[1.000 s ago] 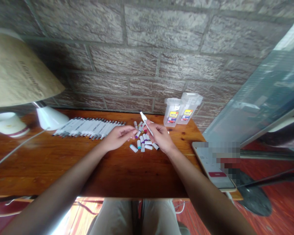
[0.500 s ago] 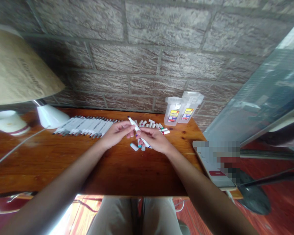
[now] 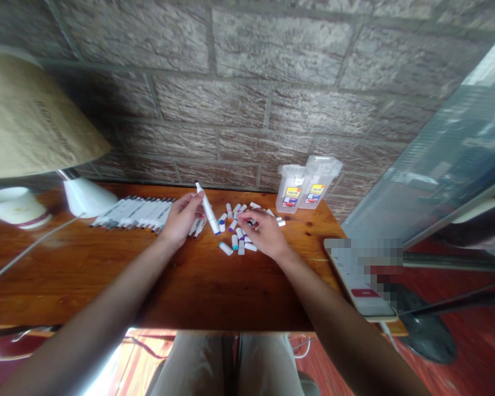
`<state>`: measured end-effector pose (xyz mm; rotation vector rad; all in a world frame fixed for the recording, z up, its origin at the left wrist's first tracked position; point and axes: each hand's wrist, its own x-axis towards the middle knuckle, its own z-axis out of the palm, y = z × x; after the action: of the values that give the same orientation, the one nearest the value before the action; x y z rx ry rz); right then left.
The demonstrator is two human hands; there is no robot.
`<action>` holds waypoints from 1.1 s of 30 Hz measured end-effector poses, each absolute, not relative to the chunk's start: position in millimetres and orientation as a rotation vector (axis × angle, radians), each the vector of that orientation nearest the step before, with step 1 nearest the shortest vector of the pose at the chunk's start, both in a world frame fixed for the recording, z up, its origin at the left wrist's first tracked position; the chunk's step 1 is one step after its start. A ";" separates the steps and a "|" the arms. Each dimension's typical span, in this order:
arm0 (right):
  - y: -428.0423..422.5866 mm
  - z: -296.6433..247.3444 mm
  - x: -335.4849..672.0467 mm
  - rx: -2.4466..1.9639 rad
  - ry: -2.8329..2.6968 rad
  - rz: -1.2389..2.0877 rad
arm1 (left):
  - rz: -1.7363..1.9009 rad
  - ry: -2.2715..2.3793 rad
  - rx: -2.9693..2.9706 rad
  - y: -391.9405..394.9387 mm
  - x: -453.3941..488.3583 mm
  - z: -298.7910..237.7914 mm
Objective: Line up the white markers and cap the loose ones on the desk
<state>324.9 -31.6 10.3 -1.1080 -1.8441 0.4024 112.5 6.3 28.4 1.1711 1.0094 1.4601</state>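
Observation:
My left hand (image 3: pixel 184 215) is closed around a white marker (image 3: pixel 208 210), which leans with its dark uncapped nib up and its blue-marked end down. My right hand (image 3: pixel 264 234) hovers over a loose pile of marker caps (image 3: pixel 235 242), white with coloured bands. Its thumb and index finger are apart, close to the caps, and I see nothing held between them. Several caps are partly hidden behind that hand. Left of my left hand lies a row of white markers (image 3: pixel 134 213), side by side on the wooden table (image 3: pixel 181 291).
Two clear plastic cases (image 3: pixel 291 190) with yellow labels stand at the back right by the brick wall (image 3: pixel 239 99). To the left are a lamp (image 3: pixel 84 195) and a paper cup (image 3: pixel 16 206). A partly blurred flat object (image 3: pixel 365 294) sits on the right edge.
My right hand has let go of the marker and moved slightly right, over the caps. The left hand has carried the marker left and turned it more upright.

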 end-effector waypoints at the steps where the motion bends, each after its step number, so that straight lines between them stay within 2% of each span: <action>1: -31.8 10.4 325.1 -1.094 -1.885 0.337 | 1.470 1.033 1.153 6.9 112.5 28.2; 11: -42.6 2.1 303.0 -1.049 -2.256 0.003 | 1.368 1.093 1.237 5.3 113.4 25.6; 14: -40.9 0.9 294.6 -1.054 -2.337 -0.004 | 1.382 1.089 1.235 5.1 112.9 26.2; 24: -33.3 10.6 307.1 -1.003 -2.028 0.326 | 1.380 1.100 1.253 4.2 111.4 26.8; 33: -26.1 8.0 319.8 -1.132 -1.377 0.780 | 1.047 0.952 1.471 -14.6 118.3 37.8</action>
<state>319.8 -26.1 8.0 -1.1320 -1.3770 0.7801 118.3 -14.6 37.8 1.4706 0.9519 1.0469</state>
